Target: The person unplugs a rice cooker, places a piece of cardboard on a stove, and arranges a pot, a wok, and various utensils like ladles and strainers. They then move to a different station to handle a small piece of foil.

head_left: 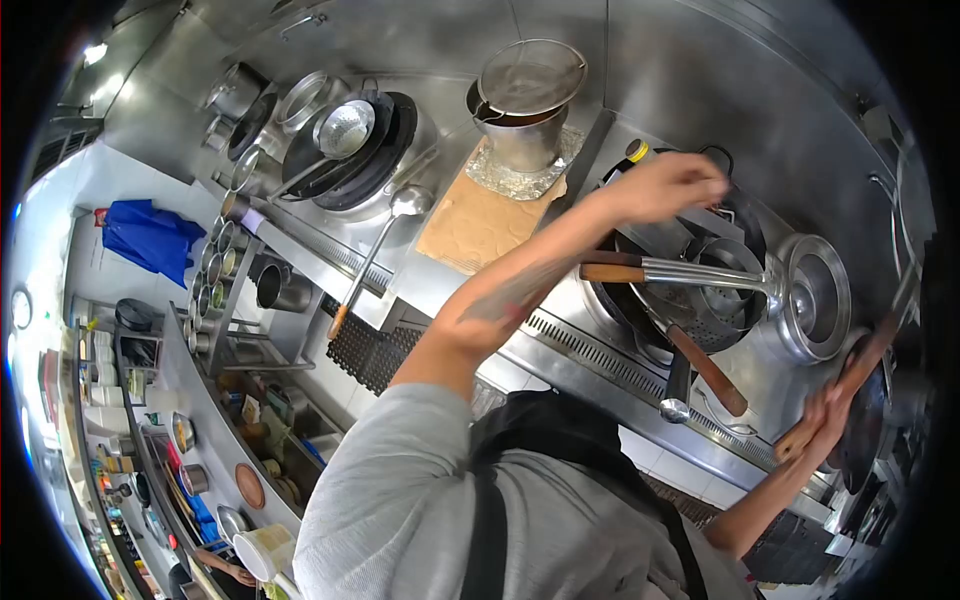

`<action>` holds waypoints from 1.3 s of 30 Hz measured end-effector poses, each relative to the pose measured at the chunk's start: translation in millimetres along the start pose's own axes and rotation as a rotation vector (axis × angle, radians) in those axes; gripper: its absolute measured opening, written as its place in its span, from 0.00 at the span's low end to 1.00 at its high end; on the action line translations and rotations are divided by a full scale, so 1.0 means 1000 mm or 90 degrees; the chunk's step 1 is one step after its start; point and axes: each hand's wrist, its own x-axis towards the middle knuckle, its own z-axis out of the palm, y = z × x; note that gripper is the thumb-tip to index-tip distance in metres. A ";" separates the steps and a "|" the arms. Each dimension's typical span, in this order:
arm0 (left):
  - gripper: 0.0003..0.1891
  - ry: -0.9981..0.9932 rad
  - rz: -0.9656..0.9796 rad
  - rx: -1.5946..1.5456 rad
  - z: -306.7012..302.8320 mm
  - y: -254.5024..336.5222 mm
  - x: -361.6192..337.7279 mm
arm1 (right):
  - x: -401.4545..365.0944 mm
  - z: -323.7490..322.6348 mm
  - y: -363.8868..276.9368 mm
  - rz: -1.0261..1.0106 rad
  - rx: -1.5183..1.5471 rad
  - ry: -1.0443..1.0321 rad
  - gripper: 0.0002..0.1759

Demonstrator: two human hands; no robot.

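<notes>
Right hand [815, 422] is the one on the tool: pale wooden handle [790, 442] of a long utensil, butt end poking out of the fist toward the body. Long axis slants from there to the upper right of the view, leading away from the left hand. Working end can't be made out (lens edge, heavy distortion).

Grip: right fingers wrapped closely around the handle, little or no gap visible. Handle is just beside a dark round pan [862, 445] at the right.

Left hand [685, 188] is well apart from that handle, on the far side of the steel ladle, and appears to hang over the back of a large black wok [752, 215]. Fingers bent and bunched; can't tell whether they pinch anything. Nearest to it: a bottle with a yellow cap [637, 150], off to its left.

Between the hands: a long-shafted steel ladle with an orange-brown wooden grip [612, 271] lies across the wok, long axis roughly left to right, grip end leftward. A reddish-brown wooden handle [708, 370] juts toward the body from the wok's near side. A round, wide-rimmed steel basin [840, 300] sits just right of the wok.
</notes>
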 end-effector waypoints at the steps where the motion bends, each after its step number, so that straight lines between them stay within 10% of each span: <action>1: 0.18 0.026 -0.073 -0.063 -0.013 -0.003 -0.033 | -0.028 0.004 0.004 0.045 -0.072 0.114 0.35; 7: 0.16 0.269 -0.302 -0.073 -0.039 -0.042 -0.211 | -0.200 -0.098 0.085 0.358 -0.546 0.457 0.15; 11: 0.16 0.284 -0.280 0.058 -0.043 -0.025 -0.220 | -0.246 -0.020 0.119 0.386 -0.263 0.550 0.08; 21: 0.13 0.060 -0.077 0.517 0.001 -0.078 -0.013 | -0.211 -0.057 0.202 0.411 -0.098 0.501 0.09; 27: 0.23 -0.249 -0.044 0.777 -0.002 -0.214 0.112 | -0.159 -0.056 0.175 0.395 0.011 0.572 0.11; 30: 0.36 -0.396 -0.609 0.673 -0.025 -0.167 0.132 | -0.165 -0.086 0.138 0.459 -0.077 0.516 0.12; 32: 0.25 -0.638 -0.374 0.744 -0.045 -0.158 0.107 | -0.180 -0.110 0.125 0.474 -0.099 0.486 0.15; 39: 0.08 -0.317 -0.194 1.017 -0.020 -0.069 0.019 | -0.179 -0.135 0.101 0.589 -0.491 0.398 0.24</action>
